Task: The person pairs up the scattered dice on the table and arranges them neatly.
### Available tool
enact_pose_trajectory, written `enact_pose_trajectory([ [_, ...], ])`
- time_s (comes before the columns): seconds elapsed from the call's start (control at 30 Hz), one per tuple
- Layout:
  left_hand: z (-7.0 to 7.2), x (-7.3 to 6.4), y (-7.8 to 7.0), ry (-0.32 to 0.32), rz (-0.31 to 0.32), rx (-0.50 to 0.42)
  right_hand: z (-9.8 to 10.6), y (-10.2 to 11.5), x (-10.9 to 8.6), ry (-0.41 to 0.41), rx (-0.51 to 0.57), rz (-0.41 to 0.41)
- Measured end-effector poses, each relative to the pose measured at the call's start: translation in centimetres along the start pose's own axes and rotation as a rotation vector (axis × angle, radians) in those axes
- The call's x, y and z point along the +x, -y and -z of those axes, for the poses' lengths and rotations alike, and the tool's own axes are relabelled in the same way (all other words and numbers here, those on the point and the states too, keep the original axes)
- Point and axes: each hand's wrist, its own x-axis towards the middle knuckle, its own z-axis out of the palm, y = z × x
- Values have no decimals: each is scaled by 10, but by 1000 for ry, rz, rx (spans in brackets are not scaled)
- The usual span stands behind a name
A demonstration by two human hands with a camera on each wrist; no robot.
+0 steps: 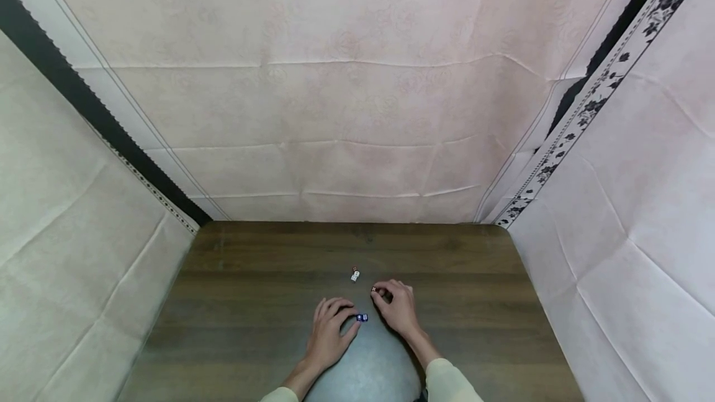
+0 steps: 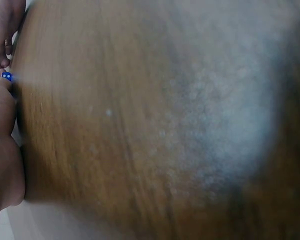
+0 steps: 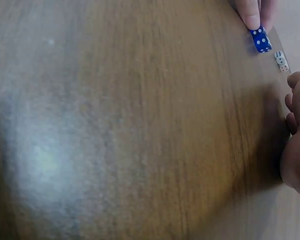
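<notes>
Two blue dice (image 1: 365, 317) with white pips stand side by side on the wooden table. My left hand (image 1: 329, 335) has its thumb and index fingertip on the nearer one, pinching it. Seen from the right wrist, the blue dice (image 3: 261, 42) touch in a row at the left fingertips. To the right and a little farther away, my right hand (image 1: 398, 309) pinches a small die (image 1: 373, 290), mostly covered by the fingers. In the right wrist view, the right hand (image 3: 299, 135) shows only at the edge and what it holds is hidden.
Beyond the hands, a white die (image 1: 354, 276) lies close to a small reddish one (image 1: 354, 269). The brown wooden table (image 1: 251, 259) ends at a pale cloth backdrop (image 1: 357, 172). Cloth walls rise on both sides. Bright glare (image 1: 368, 358) covers the table between the forearms.
</notes>
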Motion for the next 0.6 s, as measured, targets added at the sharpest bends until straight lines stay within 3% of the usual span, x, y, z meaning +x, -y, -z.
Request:
enact_pose_trajectory([
  [0.2, 0, -1, 0, 4, 7, 0, -1, 2, -4, 24, 11, 38],
  [0.6, -1, -1, 2, -2, -3, -1, -2, 3, -6, 49, 17, 32],
])
